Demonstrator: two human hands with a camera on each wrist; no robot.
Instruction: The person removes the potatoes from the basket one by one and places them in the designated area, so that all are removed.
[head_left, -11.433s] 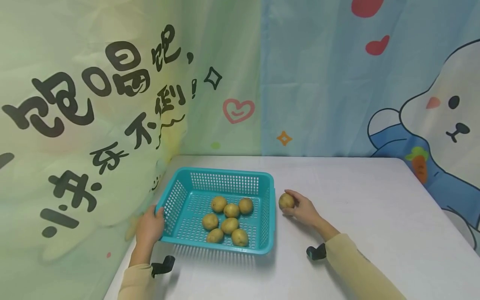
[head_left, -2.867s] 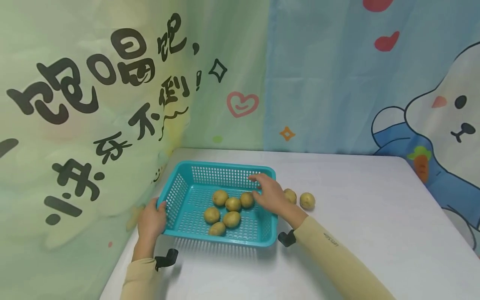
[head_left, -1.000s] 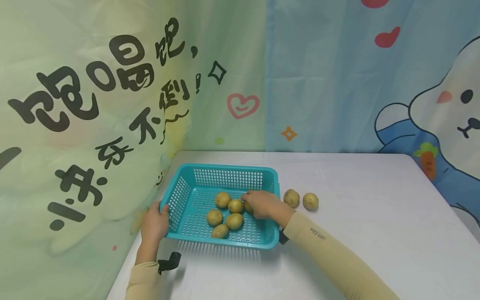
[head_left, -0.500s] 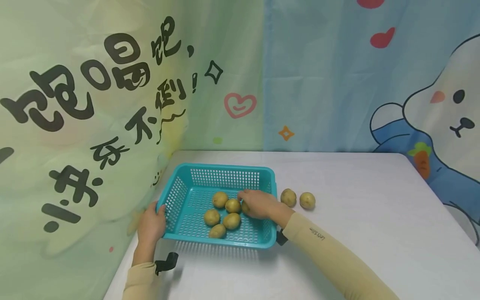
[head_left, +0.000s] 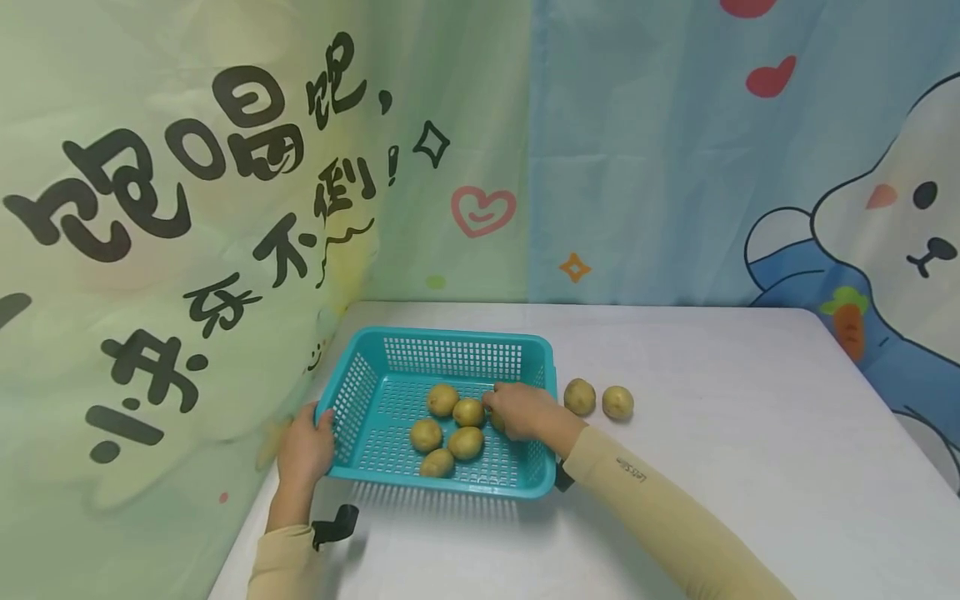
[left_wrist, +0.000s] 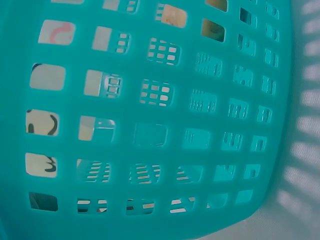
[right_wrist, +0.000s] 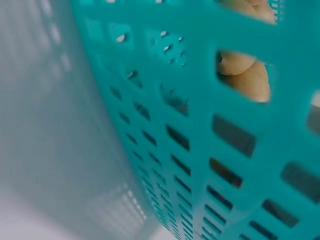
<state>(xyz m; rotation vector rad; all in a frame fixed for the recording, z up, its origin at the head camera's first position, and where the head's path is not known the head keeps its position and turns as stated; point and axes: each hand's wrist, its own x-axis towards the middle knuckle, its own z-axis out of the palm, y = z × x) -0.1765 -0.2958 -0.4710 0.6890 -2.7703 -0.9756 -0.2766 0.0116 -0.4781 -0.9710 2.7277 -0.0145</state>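
A turquoise plastic basket [head_left: 435,485] with perforated walls stands on the table, several yellow-brown potatoes [head_left: 466,443] on its floor. My left hand [head_left: 306,446] grips the basket's left rim, thumb over the edge. Reaching over the right rim, my right hand [head_left: 525,412] holds a potato [head_left: 498,421] at the right of the group, curled fingers hiding most of it. In the left wrist view the basket's wall [left_wrist: 165,115] fills most of the picture. The right wrist view shows the right wall [right_wrist: 200,100], with part of the fingers [right_wrist: 250,82] visible through its holes.
Two more potatoes, one [head_left: 580,397] close by the basket's right side and another [head_left: 617,402] beside it, lie on the white table [head_left: 735,417]. A printed curtain [head_left: 637,167] hangs behind the table and along its left.
Earlier the right hand had one potato beside the basket; two now lie there and the basket's front-right potato is gone from it. The right hand has since lowered onto another. Left hand stays put.
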